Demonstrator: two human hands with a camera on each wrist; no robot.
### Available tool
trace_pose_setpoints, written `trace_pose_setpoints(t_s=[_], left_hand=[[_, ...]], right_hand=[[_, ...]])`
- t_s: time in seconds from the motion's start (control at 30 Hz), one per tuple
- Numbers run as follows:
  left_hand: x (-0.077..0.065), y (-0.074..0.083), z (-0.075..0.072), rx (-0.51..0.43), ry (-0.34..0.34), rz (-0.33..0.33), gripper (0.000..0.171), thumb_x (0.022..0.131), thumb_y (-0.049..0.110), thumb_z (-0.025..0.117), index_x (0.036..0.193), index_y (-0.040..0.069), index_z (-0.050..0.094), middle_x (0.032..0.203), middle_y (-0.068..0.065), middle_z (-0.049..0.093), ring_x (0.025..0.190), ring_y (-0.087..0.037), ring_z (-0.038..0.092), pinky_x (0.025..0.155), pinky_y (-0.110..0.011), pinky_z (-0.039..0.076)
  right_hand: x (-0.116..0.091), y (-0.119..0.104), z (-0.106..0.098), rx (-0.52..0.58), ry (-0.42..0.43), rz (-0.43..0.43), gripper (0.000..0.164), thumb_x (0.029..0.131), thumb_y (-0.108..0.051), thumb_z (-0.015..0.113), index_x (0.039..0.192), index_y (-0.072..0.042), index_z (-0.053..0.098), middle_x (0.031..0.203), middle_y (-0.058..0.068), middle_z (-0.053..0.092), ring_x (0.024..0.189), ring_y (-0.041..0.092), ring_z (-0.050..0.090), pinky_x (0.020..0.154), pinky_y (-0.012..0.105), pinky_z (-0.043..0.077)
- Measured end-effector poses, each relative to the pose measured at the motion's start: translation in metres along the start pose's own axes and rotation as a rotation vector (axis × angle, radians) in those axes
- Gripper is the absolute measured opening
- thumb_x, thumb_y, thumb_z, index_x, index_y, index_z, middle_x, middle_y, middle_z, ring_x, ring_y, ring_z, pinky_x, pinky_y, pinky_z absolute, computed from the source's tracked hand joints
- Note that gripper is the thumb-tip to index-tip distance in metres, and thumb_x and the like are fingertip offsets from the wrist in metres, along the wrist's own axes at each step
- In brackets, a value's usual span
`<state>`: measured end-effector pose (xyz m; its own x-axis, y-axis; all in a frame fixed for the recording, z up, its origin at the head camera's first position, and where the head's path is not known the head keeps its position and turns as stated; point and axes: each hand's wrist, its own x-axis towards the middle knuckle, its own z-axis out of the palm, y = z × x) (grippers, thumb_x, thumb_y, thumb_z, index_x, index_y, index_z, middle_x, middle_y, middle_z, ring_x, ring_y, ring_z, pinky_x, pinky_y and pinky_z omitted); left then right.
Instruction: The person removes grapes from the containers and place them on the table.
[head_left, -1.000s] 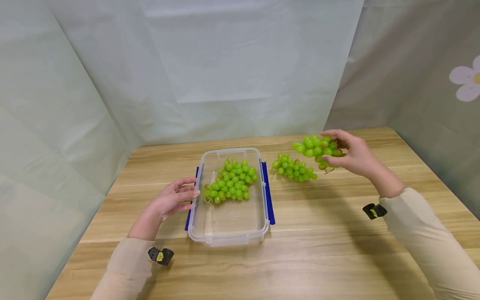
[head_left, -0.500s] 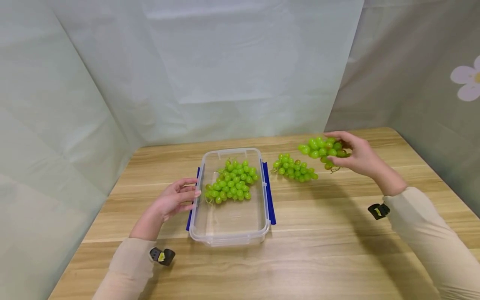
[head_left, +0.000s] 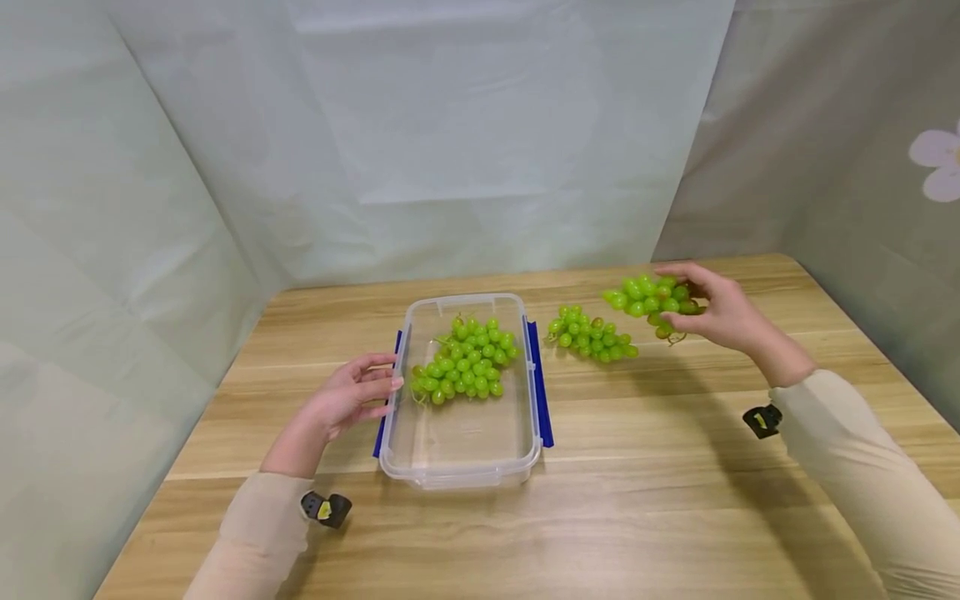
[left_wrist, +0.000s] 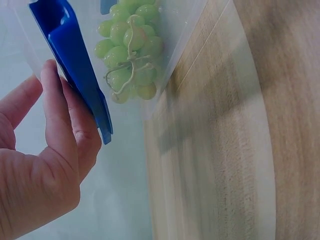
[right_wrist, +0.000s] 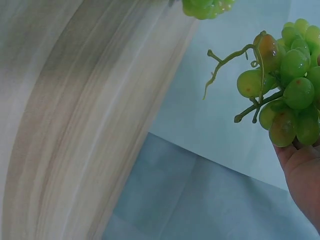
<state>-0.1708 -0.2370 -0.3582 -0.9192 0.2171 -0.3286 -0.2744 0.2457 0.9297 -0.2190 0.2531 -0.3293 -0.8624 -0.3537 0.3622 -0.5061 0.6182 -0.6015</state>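
Note:
A bunch of green grapes is held by my right hand above the right back of the table; its thumb and fingers grip the stem side. In the right wrist view this bunch shows its bare curling stem. My left hand rests at the left side of a clear plastic container, fingertips right at the rim. The left wrist view shows the fingers loosely bent beside the blue side latch. Inside the container lie green grapes.
Another bunch of green grapes lies on the wooden table, right of the container. A second blue latch hangs open on the container's right side. Pale cloth hangs behind the table.
My right hand has moved slightly to the right with its grape bunch, slowing toward now. The left hand keeps its place at the container, and the other grapes lie as before.

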Motion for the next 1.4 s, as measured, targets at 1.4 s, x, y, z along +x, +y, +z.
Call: trace_pose_setpoints(t_s=[1.4], left_hand=[[0.0, -0.001, 0.001, -0.004, 0.018, -0.001, 0.063, 0.093, 0.015, 0.059, 0.146, 0.002, 0.026, 0.134, -0.019, 0.039, 0.098, -0.013, 0.057, 0.079, -0.024, 0.056]], right_hand=[[-0.007, 0.048, 0.014, -0.042, -0.098, 0.083, 0.057, 0.08, 0.007, 0.068, 0.133, 0.003, 0.048, 0.112, 0.022, 0.057, 0.095, 0.027, 0.053, 0.071, 0.011, 0.046]])
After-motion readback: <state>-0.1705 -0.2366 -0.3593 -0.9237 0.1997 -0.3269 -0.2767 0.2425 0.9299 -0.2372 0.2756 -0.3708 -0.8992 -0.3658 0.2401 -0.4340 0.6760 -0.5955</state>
